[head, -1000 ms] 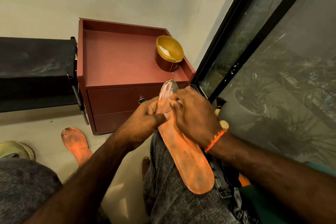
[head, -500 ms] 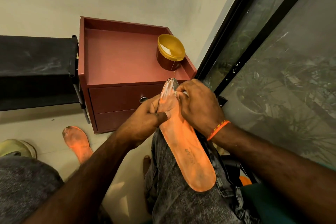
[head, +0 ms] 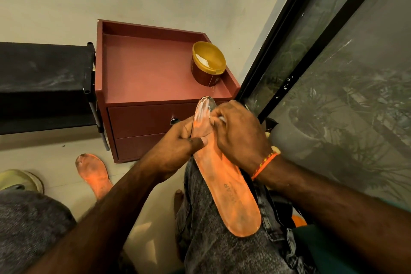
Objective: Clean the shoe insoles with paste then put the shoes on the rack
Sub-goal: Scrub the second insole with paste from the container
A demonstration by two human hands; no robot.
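An orange insole (head: 231, 193) lies along my right thigh, its toe end smeared with white paste. My left hand (head: 178, 142) grips its left edge, thumb across the top. My right hand (head: 238, 133) curls over the toe area and pinches a small white thing against the insole; what it is cannot be made out. A second orange insole (head: 93, 173) lies on the floor at left. An open jar of paste (head: 208, 63) with a yellow rim stands on the red cabinet (head: 144, 73).
A black rack shelf (head: 42, 78) stands left of the cabinet. A pale green shoe (head: 20, 180) sits at the far left on the floor. A dark-framed window (head: 311, 55) runs along the right, with a plant pot (head: 295, 131) near my right wrist.
My right hand has shifted slightly up and back along the toe end of the insole. My left hand keeps its hold.
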